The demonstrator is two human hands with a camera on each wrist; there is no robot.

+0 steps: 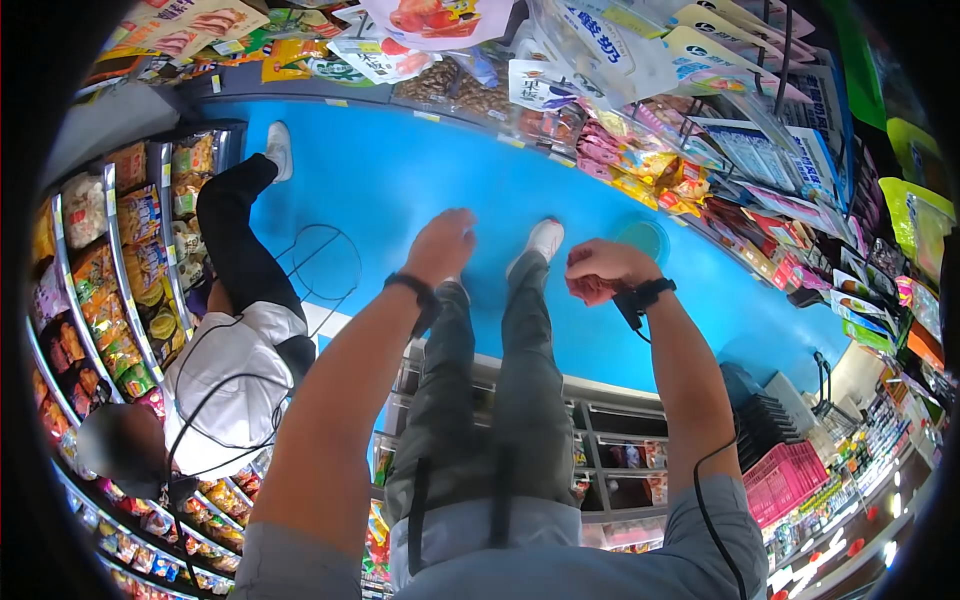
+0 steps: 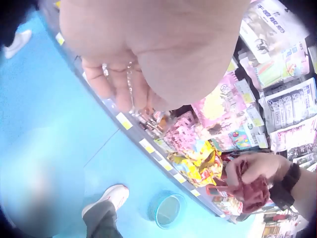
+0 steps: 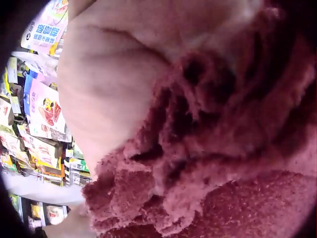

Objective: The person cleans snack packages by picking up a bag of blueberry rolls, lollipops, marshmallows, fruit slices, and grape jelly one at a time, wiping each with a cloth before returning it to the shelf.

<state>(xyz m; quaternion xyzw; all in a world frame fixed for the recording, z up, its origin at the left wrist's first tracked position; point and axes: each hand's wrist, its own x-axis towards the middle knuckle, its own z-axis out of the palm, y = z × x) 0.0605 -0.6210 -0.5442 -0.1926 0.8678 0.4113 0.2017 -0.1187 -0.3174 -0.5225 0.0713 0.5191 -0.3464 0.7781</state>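
A dark red, fuzzy cloth (image 3: 163,183) is bunched in my right hand (image 1: 612,270), whose fingers curl round it. The left wrist view shows the same cloth (image 2: 255,197) below the fingers, in front of the lower shelf goods. My left hand (image 1: 442,245) hangs over the blue floor with its fingers loosely bent and no object visible in it. In its own wrist view, the palm of the left hand (image 2: 148,54) overlaps the shelf edge, and bright gaps show between the fingers. A turquoise basin (image 1: 645,240) stands on the floor beyond the right hand.
Packed snack shelves (image 1: 640,150) run along the far side, with price tags on their edge. A person in a white top (image 1: 235,385) crouches at the left by more snack racks (image 1: 105,290). A round wire frame (image 1: 320,262) stands near them. A pink crate (image 1: 785,482) is at right.
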